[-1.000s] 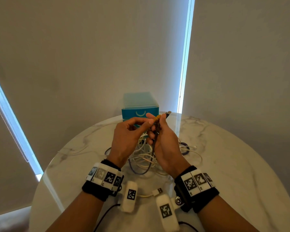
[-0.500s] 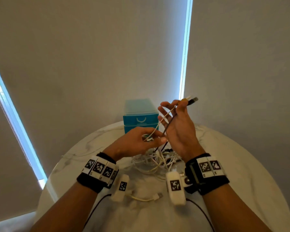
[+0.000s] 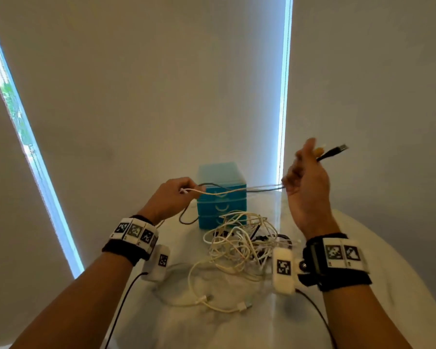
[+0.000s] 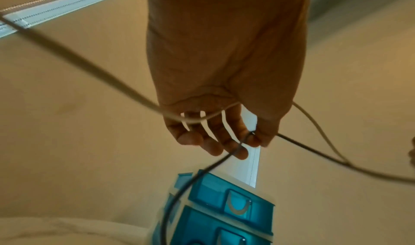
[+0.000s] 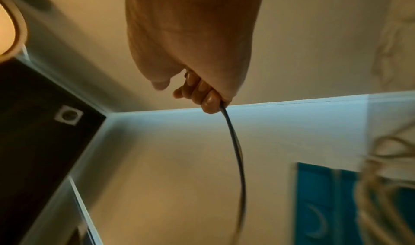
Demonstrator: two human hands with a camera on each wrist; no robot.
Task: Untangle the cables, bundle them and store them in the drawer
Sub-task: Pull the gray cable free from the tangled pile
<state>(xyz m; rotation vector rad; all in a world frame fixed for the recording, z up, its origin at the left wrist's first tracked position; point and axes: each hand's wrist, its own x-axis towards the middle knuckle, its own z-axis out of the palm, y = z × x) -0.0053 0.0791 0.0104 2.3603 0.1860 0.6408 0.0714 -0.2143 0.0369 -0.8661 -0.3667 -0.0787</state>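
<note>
Now stretched nearly level above the table, the dark cable runs from the right hand, curled round its plug end, to the left hand, pinching it alongside a white cable. Below and between both hands lies the tangle, before the closed blue drawer unit; the slack trails down nearer the left.

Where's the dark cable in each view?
Head: the thin dark cable runs level between the left hand and the raised right hand, its plug jutting out past the right hand.
Left wrist: pinched at the fingertips, trailing down over the drawers.
Right wrist: hangs from the curled fingers, centre frame.
Shared landmark: the blue plastic drawer unit.
</note>
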